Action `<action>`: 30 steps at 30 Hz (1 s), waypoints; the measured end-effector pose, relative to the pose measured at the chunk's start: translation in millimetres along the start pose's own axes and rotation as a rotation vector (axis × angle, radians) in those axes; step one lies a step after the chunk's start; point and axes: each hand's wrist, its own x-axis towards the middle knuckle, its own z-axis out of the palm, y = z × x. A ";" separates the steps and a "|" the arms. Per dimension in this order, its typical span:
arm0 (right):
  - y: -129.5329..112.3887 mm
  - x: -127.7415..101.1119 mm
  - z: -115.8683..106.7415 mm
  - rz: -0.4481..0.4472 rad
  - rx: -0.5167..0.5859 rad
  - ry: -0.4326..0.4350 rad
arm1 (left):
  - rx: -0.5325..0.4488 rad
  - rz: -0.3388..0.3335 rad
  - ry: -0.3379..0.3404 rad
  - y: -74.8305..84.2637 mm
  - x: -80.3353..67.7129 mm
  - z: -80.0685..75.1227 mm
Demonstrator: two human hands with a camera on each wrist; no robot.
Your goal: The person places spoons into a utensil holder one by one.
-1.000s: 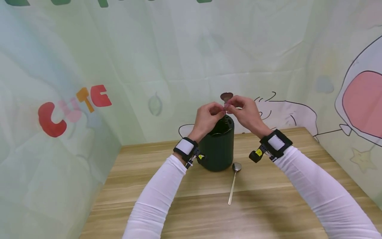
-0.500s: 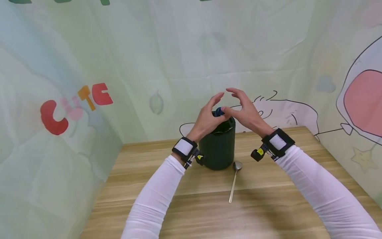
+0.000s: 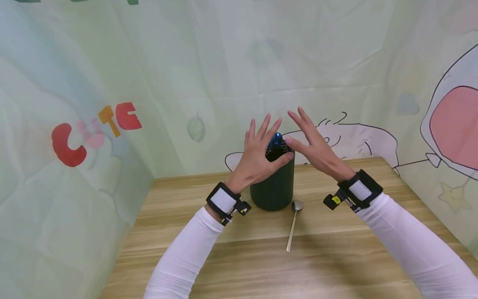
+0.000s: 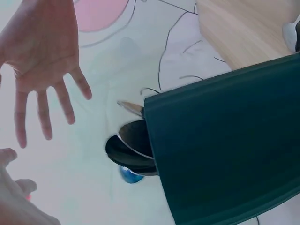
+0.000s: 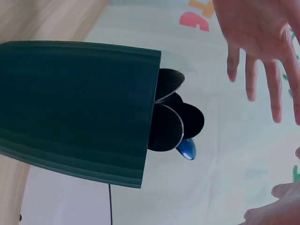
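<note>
On the far left hangs a pale green fabric backdrop (image 3: 74, 83) printed with coloured letters (image 3: 95, 133), which wraps around behind the wooden surface (image 3: 261, 257). The left hand (image 3: 257, 155) is raised just left of the dark green cylindrical holder (image 3: 275, 187), fingers (image 3: 261, 126) straight and spread apart, gripping nothing; the thumb lies close against the holder's rim, though contact cannot be confirmed from the head view. A black-and-white wrist strap (image 3: 223, 199) sits above the white sleeve (image 3: 186, 257). The holder stands upright on the surface toward the back edge, between the two hands. Several spoon bowls (image 5: 173, 119) protrude from its mouth — dark, rounded and overlapping in both wrist views — with one blue-tinted spoon bowl (image 3: 276, 139) showing above the rim in the head view. A loose metal spoon (image 3: 293, 224) lies flat on the surface just right of the holder's base, bowl toward the holder and handle pointing toward the person; whether bowl and base touch cannot be told. The right hand (image 3: 315, 147) is held just right of the holder's top, fingers (image 3: 302, 120) extended and spread, holding nothing — palm turned toward the left hand. It carries a matching wrist strap (image 3: 356, 191). On the right, the backdrop shows a cartoon drawing (image 3: 448, 124) in black outline with a pink patch.
</note>
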 end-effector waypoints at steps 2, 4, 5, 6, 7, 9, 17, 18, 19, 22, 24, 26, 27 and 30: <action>-1.9 -8.7 -0.9 -0.019 -0.018 -0.005 | 0.041 0.026 0.013 5.6 -11.1 -0.6; -2.0 -18.4 -0.6 -0.041 -0.040 -0.012 | 0.072 0.056 0.038 11.4 -23.6 -0.1; -2.0 -23.7 -0.1 -0.048 -0.048 -0.016 | 0.084 0.072 0.054 14.1 -30.1 0.9; -1.4 -29.2 0.8 -0.053 -0.058 -0.018 | 0.093 0.083 0.070 16.6 -36.7 2.3; 0.0 -34.6 2.3 -0.059 -0.070 -0.020 | 0.097 0.101 0.088 18.7 -43.4 4.3; 3.7 -45.6 6.0 -0.068 -0.096 -0.020 | 0.101 0.113 0.113 22.0 -57.1 9.2; 25.1 -81.8 28.1 -0.034 -0.262 -0.008 | 0.126 0.097 0.102 22.7 -107.6 40.2; 28.2 -84.8 31.2 -0.014 -0.276 -0.007 | 0.143 0.093 0.095 22.4 -112.3 45.0; 31.4 -87.7 34.4 0.013 -0.285 -0.007 | 0.158 0.084 0.085 21.7 -116.5 50.1; 42.4 -94.0 45.4 0.097 -0.302 -0.008 | 0.179 0.014 0.016 19.8 -127.2 65.5; 50.0 -97.7 53.4 0.163 -0.295 -0.017 | 0.181 -0.058 -0.068 18.0 -133.4 76.5; 58.1 -101.0 61.7 0.223 -0.295 -0.029 | 0.166 -0.137 -0.167 17.1 -139.0 86.9; 61.7 -102.6 65.6 0.249 -0.294 -0.036 | 0.160 -0.173 -0.208 16.6 -141.4 91.8; 71.7 -105.3 76.4 0.281 -0.326 -0.043 | 0.152 -0.236 -0.275 13.9 -146.6 101.8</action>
